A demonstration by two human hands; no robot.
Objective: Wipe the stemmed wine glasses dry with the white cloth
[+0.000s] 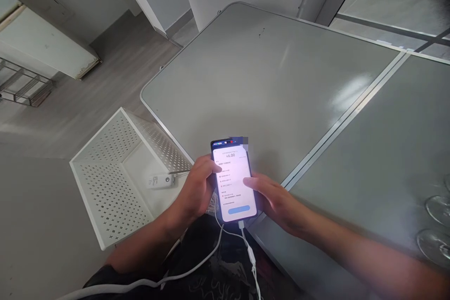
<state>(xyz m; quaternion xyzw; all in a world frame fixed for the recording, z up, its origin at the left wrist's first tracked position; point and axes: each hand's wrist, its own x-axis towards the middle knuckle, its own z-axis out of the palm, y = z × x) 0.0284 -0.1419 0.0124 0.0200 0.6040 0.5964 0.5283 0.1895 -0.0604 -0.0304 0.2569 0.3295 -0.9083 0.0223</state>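
Observation:
Between my two hands, a smartphone (pixel 235 192) is held upright with its screen lit. The screen shows a white page with "¥6.00" near the top, several lines of small text and a blue button low down. My left hand (pixel 199 180) is closed around the phone's left edge, its thumb over the screen. Along the right edge, my right hand (pixel 269 192) grips the phone, and its thumb rests over the middle of the screen. A white charging cable (pixel 251 254) is plugged into the phone's bottom end and hangs down.
Grey tables with metal edging (pixel 225 75) stand in front, joined at a seam. A white perforated basket (pixel 105 187) at the left holds a white device (pixel 161 181) with a cord. Glass bases (pixel 436 243) show at the right edge. A wire rack (pixel 26 82) is at far left.

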